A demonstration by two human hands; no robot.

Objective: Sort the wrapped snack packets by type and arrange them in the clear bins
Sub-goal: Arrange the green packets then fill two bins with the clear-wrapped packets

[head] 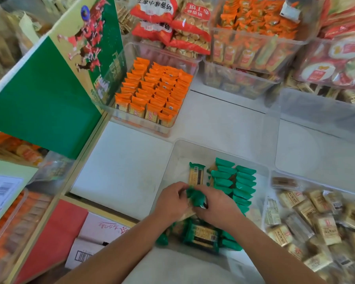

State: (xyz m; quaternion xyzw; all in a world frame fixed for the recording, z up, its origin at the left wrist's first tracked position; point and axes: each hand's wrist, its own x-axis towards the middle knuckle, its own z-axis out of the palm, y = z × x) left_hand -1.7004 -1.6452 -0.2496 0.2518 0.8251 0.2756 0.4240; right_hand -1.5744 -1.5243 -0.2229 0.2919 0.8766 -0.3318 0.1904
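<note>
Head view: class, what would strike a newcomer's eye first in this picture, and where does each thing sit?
Low in the middle, the left hand and right hand together grip a bunch of green packets over a clear bin, where a row of green packets stands along its right side. Up and left, neat orange packets fill another bin; at lower right lies a loose heap of beige packets.

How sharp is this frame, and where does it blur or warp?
Head view: orange packets and green packets mid-frame read fairly sharp; beige packets at the right edge smear; wide-angle distortion bends the clear bin walls; light is soft and even.
</note>
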